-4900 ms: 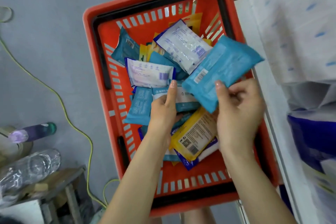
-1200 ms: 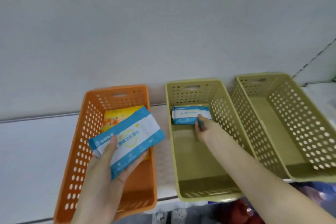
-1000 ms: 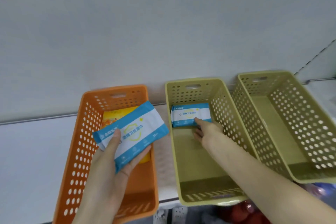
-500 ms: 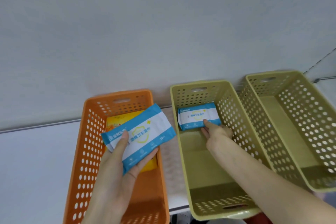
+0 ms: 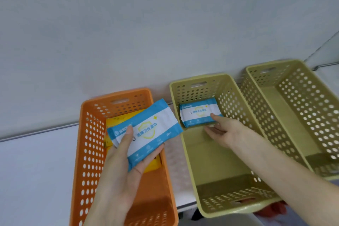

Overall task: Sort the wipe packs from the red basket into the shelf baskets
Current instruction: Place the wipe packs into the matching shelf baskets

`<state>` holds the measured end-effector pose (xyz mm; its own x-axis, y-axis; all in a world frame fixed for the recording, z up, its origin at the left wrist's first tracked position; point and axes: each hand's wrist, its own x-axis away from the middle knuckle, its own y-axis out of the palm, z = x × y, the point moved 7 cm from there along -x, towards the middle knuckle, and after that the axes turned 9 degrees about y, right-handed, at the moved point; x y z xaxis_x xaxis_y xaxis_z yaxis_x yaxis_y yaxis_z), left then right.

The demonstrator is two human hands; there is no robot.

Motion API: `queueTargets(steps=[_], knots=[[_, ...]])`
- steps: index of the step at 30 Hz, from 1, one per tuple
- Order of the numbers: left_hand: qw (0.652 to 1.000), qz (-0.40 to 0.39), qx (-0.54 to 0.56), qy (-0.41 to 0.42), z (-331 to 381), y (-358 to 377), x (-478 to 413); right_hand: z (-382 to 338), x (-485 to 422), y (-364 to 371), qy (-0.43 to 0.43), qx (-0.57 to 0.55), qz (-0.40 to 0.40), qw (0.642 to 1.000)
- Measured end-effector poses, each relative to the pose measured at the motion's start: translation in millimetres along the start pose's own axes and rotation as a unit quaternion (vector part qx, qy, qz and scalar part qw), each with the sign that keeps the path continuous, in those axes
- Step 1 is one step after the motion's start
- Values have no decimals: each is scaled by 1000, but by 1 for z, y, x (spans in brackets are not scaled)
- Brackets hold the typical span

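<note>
Resting at the far end of the middle green basket [image 5: 229, 202], the first blue-and-white wipe pack [image 5: 199, 113] lay flat on the floor of that basket, close against its far wall. A second earlier the right hand [image 5: 225, 132] had been pressed along the pack's near edge. By now its fingers had loosened and spread, and only the index fingertip [image 5: 212, 115] still touched the pack's near right corner, with nothing gripped. I judged that pack delivered and the right hand free to draw out.

To the left of the green basket, the left hand [image 5: 117, 176] still grasped a second blue-and-white pack [image 5: 146, 132], thumb on its printed face and fingers curled under its near edge. The pack had crept rightward over the past second, and its right corner now hung past the rim of the orange basket [image 5: 86, 152], almost reaching the green basket's left wall. A yellow pack [image 5: 117, 121] lay in the orange basket beneath it.

Since the held pack carried the same print as the one set down, it likely belonged in the green basket too. The other green basket [image 5: 302, 97], just to the right, held nothing visible.
</note>
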<state>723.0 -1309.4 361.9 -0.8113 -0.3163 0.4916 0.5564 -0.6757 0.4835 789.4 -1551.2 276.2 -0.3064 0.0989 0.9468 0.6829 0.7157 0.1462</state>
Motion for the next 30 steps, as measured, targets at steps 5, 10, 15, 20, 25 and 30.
queueTargets(steps=[5, 10, 15, 20, 25, 30], knots=[[999, -18, -31, -6, 1, 11, 0, -5, 62, -5, -100, 152, -121, 976], [996, -81, -48, 3, -3, 37, 8, 8, 124, 15, -244, 316, -229, 888], [982, -131, -133, 33, -8, 48, 16, 34, 123, 9, -206, 318, -234, 895], [924, -143, -322, 150, -1, 36, 13, 23, 96, -38, -183, 174, -134, 958], [870, -107, -430, 215, -2, 21, 2, 21, 67, -67, -110, 86, -69, 988], [853, -164, -473, 150, -33, 25, 1, 23, 35, -59, -41, 70, -24, 996]])
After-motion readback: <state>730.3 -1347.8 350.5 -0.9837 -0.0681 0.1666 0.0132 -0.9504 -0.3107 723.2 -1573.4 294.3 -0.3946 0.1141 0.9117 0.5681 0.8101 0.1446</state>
